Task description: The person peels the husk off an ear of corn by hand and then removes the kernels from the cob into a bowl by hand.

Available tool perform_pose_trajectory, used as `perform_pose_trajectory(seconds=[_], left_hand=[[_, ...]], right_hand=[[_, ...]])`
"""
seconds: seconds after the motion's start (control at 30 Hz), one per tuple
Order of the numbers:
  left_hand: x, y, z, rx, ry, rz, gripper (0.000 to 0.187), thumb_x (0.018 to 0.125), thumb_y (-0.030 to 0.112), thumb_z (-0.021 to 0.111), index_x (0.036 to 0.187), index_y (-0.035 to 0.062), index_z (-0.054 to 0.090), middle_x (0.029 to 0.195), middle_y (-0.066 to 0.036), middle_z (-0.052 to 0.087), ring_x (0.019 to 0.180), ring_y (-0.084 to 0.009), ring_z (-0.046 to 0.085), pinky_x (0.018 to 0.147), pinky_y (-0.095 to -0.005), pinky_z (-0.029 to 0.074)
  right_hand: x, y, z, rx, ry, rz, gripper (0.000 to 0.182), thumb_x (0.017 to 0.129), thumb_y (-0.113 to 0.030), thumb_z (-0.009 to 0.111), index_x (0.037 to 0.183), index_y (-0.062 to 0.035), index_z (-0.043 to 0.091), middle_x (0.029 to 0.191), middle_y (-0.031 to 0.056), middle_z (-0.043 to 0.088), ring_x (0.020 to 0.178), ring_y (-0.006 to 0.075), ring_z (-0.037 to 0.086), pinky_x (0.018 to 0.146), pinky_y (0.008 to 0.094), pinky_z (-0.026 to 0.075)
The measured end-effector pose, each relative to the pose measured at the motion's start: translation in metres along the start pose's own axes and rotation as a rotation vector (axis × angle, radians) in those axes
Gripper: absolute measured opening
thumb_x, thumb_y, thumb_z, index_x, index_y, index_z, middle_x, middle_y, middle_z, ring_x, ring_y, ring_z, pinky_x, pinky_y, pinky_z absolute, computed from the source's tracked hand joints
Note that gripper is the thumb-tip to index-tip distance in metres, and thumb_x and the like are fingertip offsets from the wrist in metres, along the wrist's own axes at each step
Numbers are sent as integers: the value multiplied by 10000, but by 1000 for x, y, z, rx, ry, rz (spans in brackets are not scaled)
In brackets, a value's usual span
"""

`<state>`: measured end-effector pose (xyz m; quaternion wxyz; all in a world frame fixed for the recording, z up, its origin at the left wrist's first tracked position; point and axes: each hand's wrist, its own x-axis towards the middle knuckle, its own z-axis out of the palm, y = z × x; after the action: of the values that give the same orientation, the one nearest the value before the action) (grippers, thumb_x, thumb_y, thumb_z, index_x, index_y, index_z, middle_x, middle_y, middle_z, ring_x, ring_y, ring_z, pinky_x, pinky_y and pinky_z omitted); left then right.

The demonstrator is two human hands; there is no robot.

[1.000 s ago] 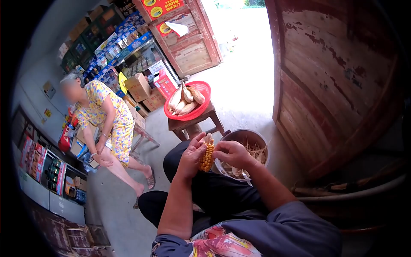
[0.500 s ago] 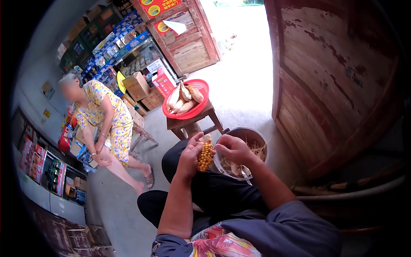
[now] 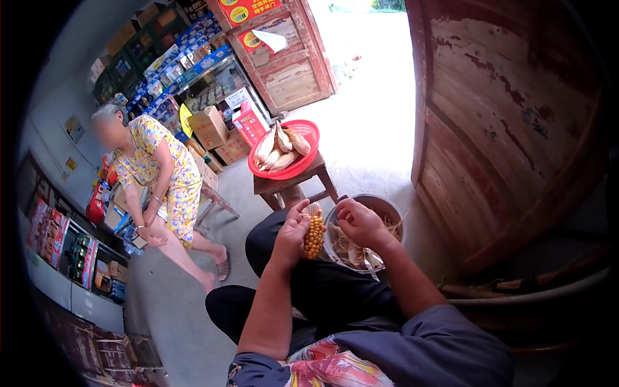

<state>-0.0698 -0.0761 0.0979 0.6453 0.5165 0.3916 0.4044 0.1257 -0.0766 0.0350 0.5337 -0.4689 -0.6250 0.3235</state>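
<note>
My left hand (image 3: 293, 233) is wrapped around an ear of corn (image 3: 314, 237) held upright over my lap. Yellow kernels cover most of its visible side, and its top end is pale and bare. My right hand (image 3: 362, 224) is just right of the ear, apart from it, with the fingers curled in; whatever they may hold is hidden. Beneath that hand stands a round bucket (image 3: 402, 233) with pale dry husks (image 3: 353, 253) inside.
A red plastic basket (image 3: 314, 135) of corn ears still in their husks (image 3: 282, 149) rests on a wooden stool (image 3: 274, 186) ahead. On the left, another person (image 3: 161, 164) sits leaning forward. A worn wooden door (image 3: 509, 129) stands at the right, with stocked shelves (image 3: 174, 71) behind.
My right hand has moved slightly up and away from the ear, its fingers more curled. The left hand keeps its hold on the corn. The view has shifted a little.
</note>
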Motion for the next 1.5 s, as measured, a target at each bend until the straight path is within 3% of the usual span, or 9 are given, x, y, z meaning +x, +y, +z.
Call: perform_pose_trajectory(seconds=[0.13, 0.4, 0.57, 0.7, 0.9, 1.23, 1.3, 1.37, 1.5], left_hand=[[4, -4, 0, -1, 5, 32, 444, 1032, 167, 372, 1441, 41, 253, 1077, -145, 590, 898, -180, 638, 810, -272, 510], [3, 2, -1, -82, 53, 67, 399, 1026, 147, 337, 1407, 36, 300, 1126, -161, 586, 906, -220, 647, 810, -353, 556], [3, 0, -4, -129, 77, 98, 398, 1026, 158, 340, 1404, 42, 297, 1107, -174, 593, 904, -247, 651, 782, -386, 573], [-3, 8, -1, -206, 90, 73, 380, 1024, 160, 340, 1388, 53, 305, 1083, -196, 603, 911, -277, 655, 779, -395, 575], [3, 4, -3, -265, 127, 92, 380, 1021, 171, 366, 1381, 64, 307, 1082, -190, 588, 877, -254, 656, 760, -360, 575], [1, 3, -8, -241, 107, 98, 362, 1020, 173, 366, 1364, 66, 329, 1055, -197, 603, 879, -258, 655, 779, -363, 567], [2, 2, -8, -257, 128, 122, 355, 1021, 174, 364, 1359, 68, 337, 1036, -198, 613, 870, -262, 657, 776, -365, 566], [3, 3, -6, -283, 149, 133, 354, 1021, 177, 364, 1357, 66, 339, 1030, -199, 615, 874, -264, 656, 778, -367, 565], [2, 6, -5, -299, 143, 147, 362, 1025, 181, 354, 1364, 57, 334, 1039, -204, 612, 899, -272, 650, 804, -378, 556]], right_hand=[[3, -6, -4, 228, -184, -17, 185, 904, -184, 650, 899, -2, 619, 715, 19, 587, 671, 69, 521, 607, 250, 448], [-2, -18, 0, 205, -479, -49, 253, 911, -248, 668, 876, 0, 635, 691, 3, 585, 669, 57, 515, 610, 253, 448], [-3, -7, 11, 298, -445, -64, 206, 885, -207, 658, 855, -5, 633, 669, 38, 590, 622, 122, 557, 589, 321, 462], [0, 4, 2, -244, -302, -76, 184, 866, -204, 669, 858, -23, 634, 704, 87, 635, 615, 191, 602, 584, 348, 472], [-1, -15, 3, 368, -472, 207, 198, 950, -223, 610, 1003, -33, 619, 785, -30, 596, 711, 50, 545, 638, 227, 466], [-3, -13, 1, 474, -559, 127, 202, 937, -222, 612, 876, -30, 625, 681, -35, 559, 641, 38, 527, 591, 215, 451], [-1, 1, -4, 372, -541, 131, 193, 915, -223, 625, 889, -31, 629, 695, -11, 596, 646, 84, 561, 622, 247, 478], [-1, 6, -7, -391, -137, -169, 205, 884, -239, 654, 923, -37, 644, 770, 44, 650, 684, 153, 604, 666, 296, 501], [3, 9, -9, 4, -290, -27, 335, 866, -239, 687, 1119, -31, 613, 948, 83, 672, 745, 172, 653, 681, 310, 524]])
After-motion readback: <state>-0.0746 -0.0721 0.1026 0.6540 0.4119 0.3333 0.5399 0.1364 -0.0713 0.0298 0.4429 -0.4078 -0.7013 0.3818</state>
